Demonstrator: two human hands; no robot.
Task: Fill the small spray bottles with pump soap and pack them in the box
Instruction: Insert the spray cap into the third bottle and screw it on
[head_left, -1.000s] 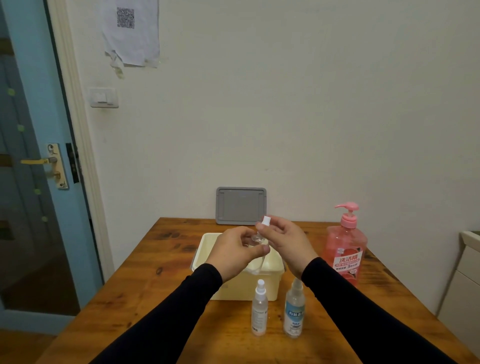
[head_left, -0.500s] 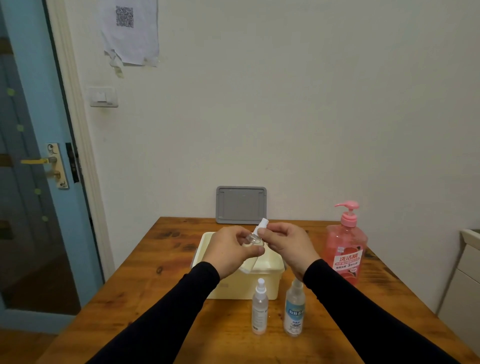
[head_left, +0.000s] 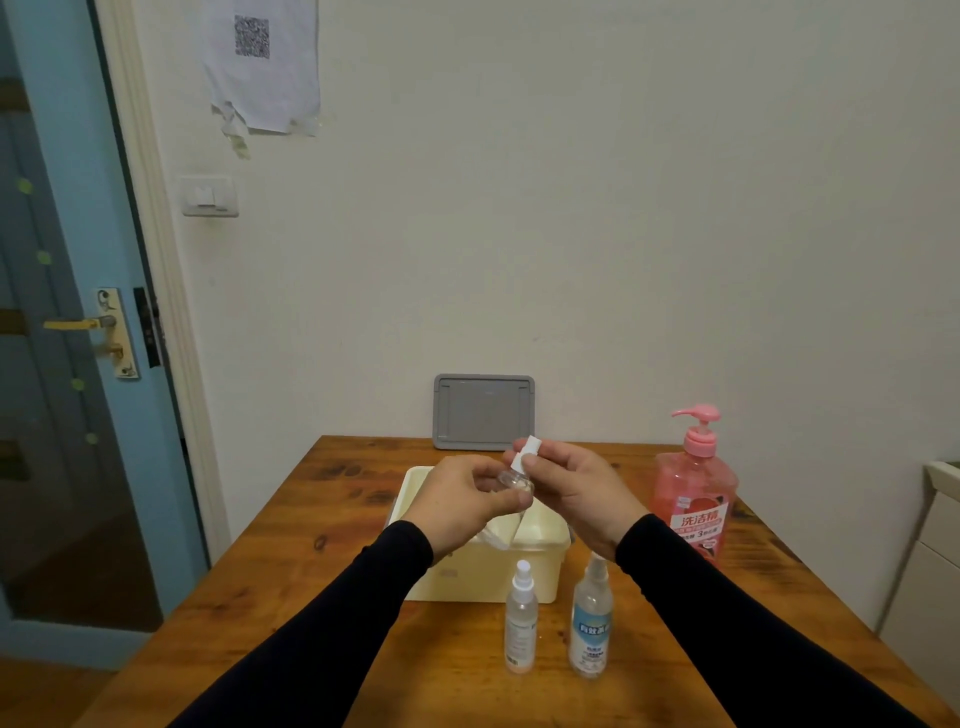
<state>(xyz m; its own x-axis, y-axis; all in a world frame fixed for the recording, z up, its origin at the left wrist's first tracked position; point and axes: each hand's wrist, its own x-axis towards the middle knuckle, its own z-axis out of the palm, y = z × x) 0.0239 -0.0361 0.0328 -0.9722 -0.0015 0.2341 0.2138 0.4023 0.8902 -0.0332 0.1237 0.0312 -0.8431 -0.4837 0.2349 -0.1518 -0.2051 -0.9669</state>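
Above the cream box (head_left: 540, 566) my left hand (head_left: 462, 501) grips a small clear spray bottle (head_left: 511, 480), tilted with its top to the upper right. My right hand (head_left: 576, 491) pinches its white spray cap (head_left: 525, 452). Whether the cap is on the neck or off it is hidden by my fingers. Two more small spray bottles stand upright in front of the box: a clear one (head_left: 520, 623) and one with a blue label (head_left: 591, 629). The pink pump soap bottle (head_left: 696, 499) stands to the right.
The grey box lid (head_left: 483, 411) leans against the wall at the back of the wooden table (head_left: 291, 613). A white cabinet (head_left: 930, 587) stands past the table's right edge. A blue door (head_left: 62, 322) is at the left.
The bottle in my hands has tilted over to the right and both hands have shifted slightly. The bottles on the table have stayed put.
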